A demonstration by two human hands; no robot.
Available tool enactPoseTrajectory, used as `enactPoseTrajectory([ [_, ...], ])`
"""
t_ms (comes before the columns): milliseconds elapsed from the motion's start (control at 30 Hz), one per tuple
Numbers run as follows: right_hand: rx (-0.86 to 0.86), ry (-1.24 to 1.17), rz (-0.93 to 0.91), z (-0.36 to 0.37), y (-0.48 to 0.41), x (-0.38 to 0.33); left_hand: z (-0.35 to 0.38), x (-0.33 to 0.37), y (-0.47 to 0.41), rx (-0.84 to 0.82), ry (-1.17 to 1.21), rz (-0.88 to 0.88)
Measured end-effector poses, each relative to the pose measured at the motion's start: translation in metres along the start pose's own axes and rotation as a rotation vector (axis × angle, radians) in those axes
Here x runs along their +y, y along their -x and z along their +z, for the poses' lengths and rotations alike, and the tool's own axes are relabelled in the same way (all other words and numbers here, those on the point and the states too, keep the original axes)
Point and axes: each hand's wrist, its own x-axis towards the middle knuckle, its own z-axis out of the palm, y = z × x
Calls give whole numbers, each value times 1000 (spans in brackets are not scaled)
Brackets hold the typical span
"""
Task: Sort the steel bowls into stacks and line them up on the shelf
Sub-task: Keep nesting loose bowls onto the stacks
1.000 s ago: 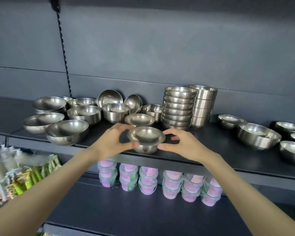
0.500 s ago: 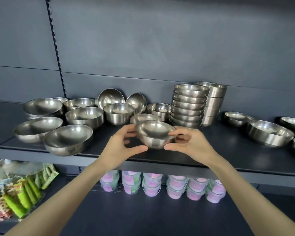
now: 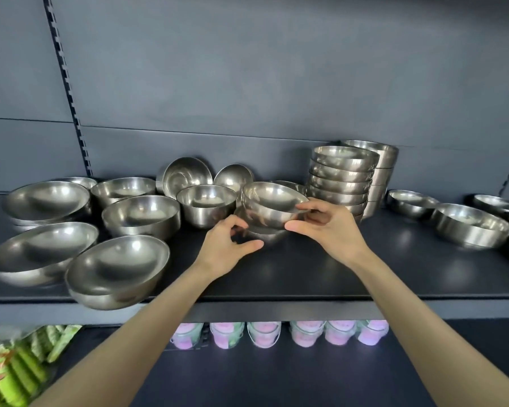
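My right hand [image 3: 332, 227] pinches the rim of a small steel bowl [image 3: 272, 201] and holds it tilted just above a second small bowl [image 3: 269, 235] that stands on the dark shelf [image 3: 306, 271]. Just below and left of the held bowl is my left hand [image 3: 224, 251], fingers loosely curled and thumb out beside the lower bowl, gripping nothing that I can see. Right of the bowls rises a tall stack of similar bowls [image 3: 340, 183], with a stack of straight-sided bowls [image 3: 384, 171] behind it.
Several loose bowls crowd the shelf's left half, the nearest large one [image 3: 116, 268] overhanging the front edge. Flat bowls [image 3: 470, 227] sit at the right. Pink tubs [image 3: 263, 333] and green packets [image 3: 15, 374] fill the lower shelf.
The bowl has gone up and back over the second small bowl. My left hand has come off it and dropped lower; my right hand alone holds it.
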Motion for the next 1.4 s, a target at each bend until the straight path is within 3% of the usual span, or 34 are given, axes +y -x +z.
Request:
enactPoseTrajectory([
  [433,-132,7,-1,6,8,12,-11,-3,21,40,224,-44],
  [733,-218,-107,102,9,9,22,-9,-7,21,-68,285,-70],
  [1000,-136,-178,34,18,13,34,-8,-5,23,-65,300,-57],
  [1400,-148,-131,-11,12,10,19,-11,16,36,40,332,-10],
])
